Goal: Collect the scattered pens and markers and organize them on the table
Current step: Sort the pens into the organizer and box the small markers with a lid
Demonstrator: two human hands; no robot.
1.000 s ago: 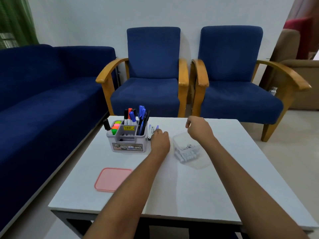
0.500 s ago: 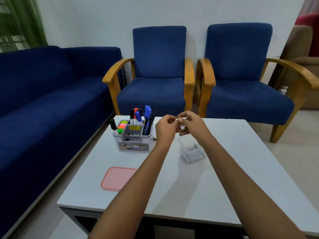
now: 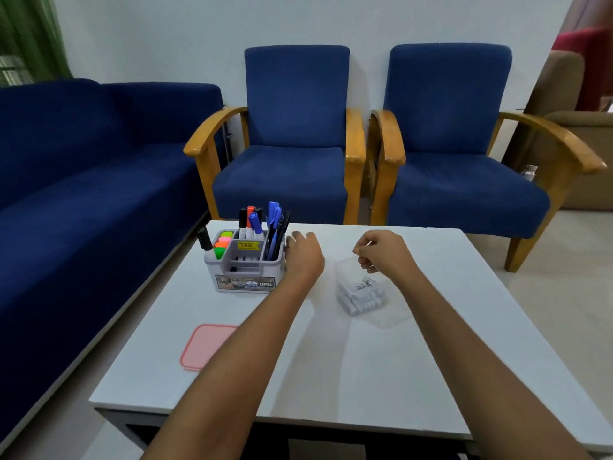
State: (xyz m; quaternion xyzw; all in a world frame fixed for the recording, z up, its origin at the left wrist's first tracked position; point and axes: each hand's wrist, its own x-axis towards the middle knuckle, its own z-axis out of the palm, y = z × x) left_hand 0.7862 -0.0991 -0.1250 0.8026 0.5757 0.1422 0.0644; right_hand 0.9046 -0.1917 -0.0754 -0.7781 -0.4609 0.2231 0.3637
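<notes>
The hands have parted since half a second ago: left hand (image 3: 303, 257), fingers relaxed, reaches beside the grey plastic pen organiser (image 3: 244, 270); right hand (image 3: 381, 254), loosely curled and seemingly empty, hovers over the clear plastic box (image 3: 365, 293) on the white worktop (image 3: 331, 360), so sorting continues.

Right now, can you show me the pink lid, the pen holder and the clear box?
pink lid (image 3: 207, 346), head view, middle of its flat top.
pen holder (image 3: 243, 283), head view, front wall by the label.
clear box (image 3: 386, 318), head view, near clear wall.

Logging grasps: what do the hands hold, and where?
Cannot be told. The left hand reaches beside the organizer; the right hand is curled above the clear container.
</notes>
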